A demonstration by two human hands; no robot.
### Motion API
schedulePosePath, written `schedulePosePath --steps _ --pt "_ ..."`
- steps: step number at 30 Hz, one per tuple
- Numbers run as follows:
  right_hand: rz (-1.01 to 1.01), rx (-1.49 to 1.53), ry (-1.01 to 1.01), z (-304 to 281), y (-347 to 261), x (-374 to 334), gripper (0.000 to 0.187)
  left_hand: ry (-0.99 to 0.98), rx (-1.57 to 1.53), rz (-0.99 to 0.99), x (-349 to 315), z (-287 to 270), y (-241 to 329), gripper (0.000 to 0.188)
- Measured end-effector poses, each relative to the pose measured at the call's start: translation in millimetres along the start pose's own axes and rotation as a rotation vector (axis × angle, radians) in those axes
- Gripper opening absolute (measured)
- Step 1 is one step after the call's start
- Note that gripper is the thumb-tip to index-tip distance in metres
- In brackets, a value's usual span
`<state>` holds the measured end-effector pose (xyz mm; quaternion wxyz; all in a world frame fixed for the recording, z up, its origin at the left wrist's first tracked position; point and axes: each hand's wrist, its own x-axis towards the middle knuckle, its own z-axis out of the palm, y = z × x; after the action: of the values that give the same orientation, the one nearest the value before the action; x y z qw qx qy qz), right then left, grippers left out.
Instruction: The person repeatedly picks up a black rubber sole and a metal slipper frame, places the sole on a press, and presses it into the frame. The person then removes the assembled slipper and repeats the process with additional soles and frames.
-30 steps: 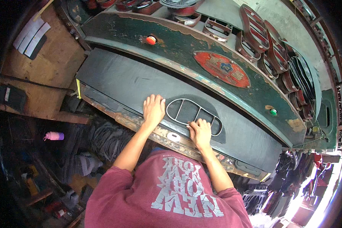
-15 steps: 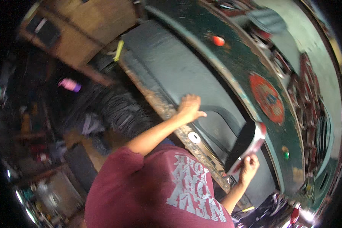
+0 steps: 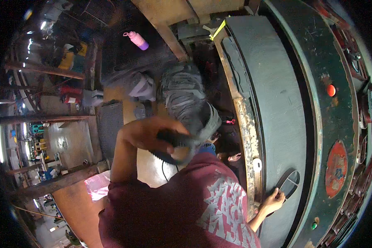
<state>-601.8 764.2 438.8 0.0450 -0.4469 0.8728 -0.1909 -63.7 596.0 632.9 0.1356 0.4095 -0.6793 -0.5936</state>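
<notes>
My left hand point(image 3: 151, 134) is raised in front of my chest, away from the bench, its fingers closed on a dark curved strip point(image 3: 175, 138). Motion blurs the strip, and its material is hard to make out. My right hand point(image 3: 273, 202) pinches the near edge of an oval metal cutting die point(image 3: 291, 182) with a crossbar inside its outline. That die is on or just above the long grey sheet point(image 3: 273, 87) on the machine bed. Beyond my left hand lies a heap of grey curved offcuts point(image 3: 184, 93).
The dark green machine beam point(image 3: 318, 53) runs along the right, bearing a red button point(image 3: 331, 90), a green button point(image 3: 314, 225) and a red oval plate point(image 3: 337, 167). A white round object point(image 3: 257, 165) sits on the worn bench edge point(image 3: 247, 136). A pink-purple bottle point(image 3: 137, 40) stands far left.
My left hand has left the grey sheet and swung left with the dark curved strip. My right hand has lowered the tilted die toward the sheet. The view has turned left.
</notes>
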Motion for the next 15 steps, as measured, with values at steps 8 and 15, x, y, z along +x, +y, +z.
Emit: schedulePosePath --steps 8,15 --pt "0.012 0.031 -0.31 -52 23 -22 0.022 0.5 0.118 -0.298 35 -29 -188 0.05" --pt "-0.336 -0.03 -0.535 -81 37 -19 0.016 0.682 0.082 -0.369 -11 -58 -409 0.049"
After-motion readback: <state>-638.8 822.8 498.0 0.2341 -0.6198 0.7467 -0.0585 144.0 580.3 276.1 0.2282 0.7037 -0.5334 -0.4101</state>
